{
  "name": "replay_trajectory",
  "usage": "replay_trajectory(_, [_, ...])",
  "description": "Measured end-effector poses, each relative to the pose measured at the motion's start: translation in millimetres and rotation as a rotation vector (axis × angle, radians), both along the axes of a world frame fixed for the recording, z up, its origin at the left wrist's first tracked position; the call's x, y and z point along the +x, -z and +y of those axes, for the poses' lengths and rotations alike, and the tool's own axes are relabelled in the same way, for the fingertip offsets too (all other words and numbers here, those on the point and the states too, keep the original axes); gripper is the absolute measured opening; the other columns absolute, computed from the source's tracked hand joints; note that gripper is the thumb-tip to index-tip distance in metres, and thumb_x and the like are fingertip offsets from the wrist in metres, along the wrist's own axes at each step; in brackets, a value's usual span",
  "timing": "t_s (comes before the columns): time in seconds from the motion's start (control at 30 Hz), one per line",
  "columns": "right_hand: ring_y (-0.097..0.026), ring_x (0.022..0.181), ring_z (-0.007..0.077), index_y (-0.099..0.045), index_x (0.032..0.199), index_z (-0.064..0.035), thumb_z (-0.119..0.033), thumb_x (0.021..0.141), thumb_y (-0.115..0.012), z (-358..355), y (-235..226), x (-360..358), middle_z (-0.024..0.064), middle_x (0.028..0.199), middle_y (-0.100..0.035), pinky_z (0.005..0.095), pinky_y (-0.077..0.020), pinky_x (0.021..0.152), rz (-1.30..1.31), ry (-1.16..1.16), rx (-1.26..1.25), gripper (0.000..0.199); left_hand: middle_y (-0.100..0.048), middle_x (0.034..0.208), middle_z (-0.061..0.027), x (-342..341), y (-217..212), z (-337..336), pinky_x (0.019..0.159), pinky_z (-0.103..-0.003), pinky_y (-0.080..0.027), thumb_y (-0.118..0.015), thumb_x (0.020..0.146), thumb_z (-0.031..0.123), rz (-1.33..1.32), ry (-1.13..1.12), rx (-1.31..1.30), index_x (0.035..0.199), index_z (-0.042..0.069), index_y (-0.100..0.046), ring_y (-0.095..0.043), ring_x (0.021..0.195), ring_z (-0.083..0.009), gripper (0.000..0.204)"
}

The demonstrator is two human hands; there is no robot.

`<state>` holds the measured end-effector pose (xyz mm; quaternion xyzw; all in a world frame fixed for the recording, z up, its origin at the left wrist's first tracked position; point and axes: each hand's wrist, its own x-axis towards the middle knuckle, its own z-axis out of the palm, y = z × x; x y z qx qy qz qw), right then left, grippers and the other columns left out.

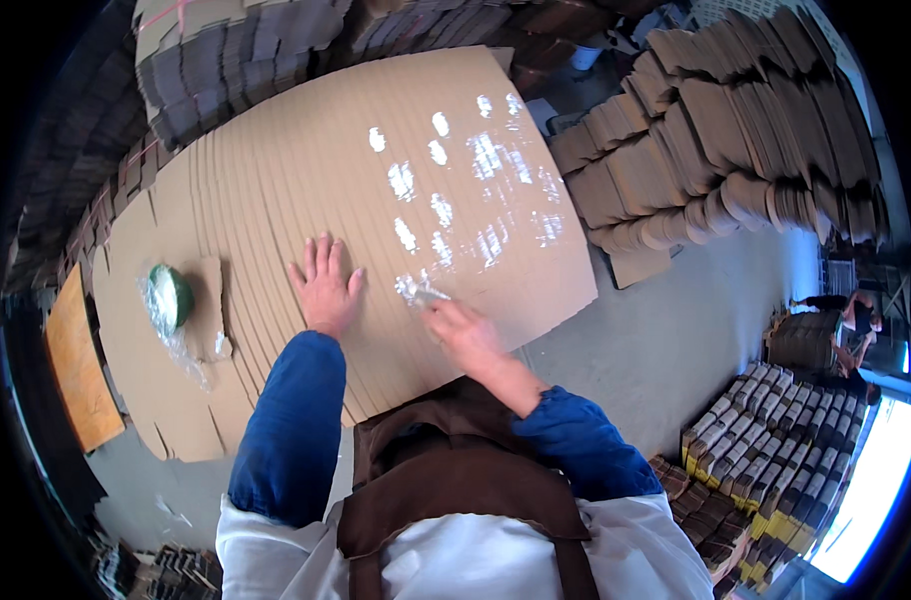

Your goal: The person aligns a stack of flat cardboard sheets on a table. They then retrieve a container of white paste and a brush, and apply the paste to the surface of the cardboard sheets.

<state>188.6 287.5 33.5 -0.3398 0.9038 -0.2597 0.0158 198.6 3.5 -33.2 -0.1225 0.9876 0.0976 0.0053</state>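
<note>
here: left hand [326,285] flat, fingers spread, on fanned cardboard sheets [276,170]; right hand [463,335] pinches a clear tape strip [419,291].

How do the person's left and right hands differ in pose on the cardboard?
The left hand lies flat, fingers spread, holding nothing. The right hand is curled, pinching a shiny bit of clear tape. Both rest on the fanned cardboard sheets and wear blue sleeves.
</note>
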Motion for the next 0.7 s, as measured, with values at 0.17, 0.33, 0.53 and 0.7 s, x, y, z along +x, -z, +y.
replay_trajectory(0.17, [-0.064,0.093,0.0352,-0.064,0.111,-0.0085,-0.004,0.086,-0.053,139,59,-90,0.0123,0.104,-0.066,0.0450,-0.0552,0.078,0.129,0.353,0.110,0.027,-0.032,0.162,-0.0074,-2,-1,2,0.120,-0.064,-0.013,-0.057,0.095,0.044,0.006,0.013,-0.037,0.148,0.011,-0.044,-0.021,0.153,-0.0317,0.064])
replay_trajectory(0.33, [-0.065,0.095,0.0353,-0.066,0.105,-0.0076,-0.002,0.085,-0.054,80,24,-55,0.0126,0.101,-0.066,0.0446,-0.0554,0.079,0.115,0.091,-0.022,0.024,-0.033,0.162,-0.0075,1,-5,1,0.120,-0.063,-0.013,-0.060,0.094,0.041,-0.004,0.004,-0.033,0.148,0.011,-0.043,-0.020,0.153,-0.0317,0.065])
replay_trajectory(0.53, [-0.067,0.092,0.0300,-0.065,0.115,-0.0087,-0.003,0.085,-0.056,209,66,-145,0.0111,0.102,-0.067,0.0395,-0.0571,0.075,0.198,0.405,0.062,0.031,-0.028,0.164,-0.0073,-1,-1,4,0.121,-0.061,-0.011,-0.060,0.093,0.042,-0.060,0.018,-0.065,0.150,0.010,-0.040,-0.018,0.154,-0.0315,0.068])
replay_trajectory(0.7, [-0.065,0.091,0.0285,-0.064,0.108,-0.0094,-0.003,0.085,-0.055,119,31,-131,0.0099,0.095,-0.064,0.0401,-0.0546,0.075,0.138,0.200,0.079,0.026,-0.028,0.164,-0.0079,-2,-2,-2,0.121,-0.060,-0.011,-0.061,0.092,0.043,-0.043,-0.001,-0.070,0.150,0.010,-0.041,-0.018,0.154,-0.0321,0.069])
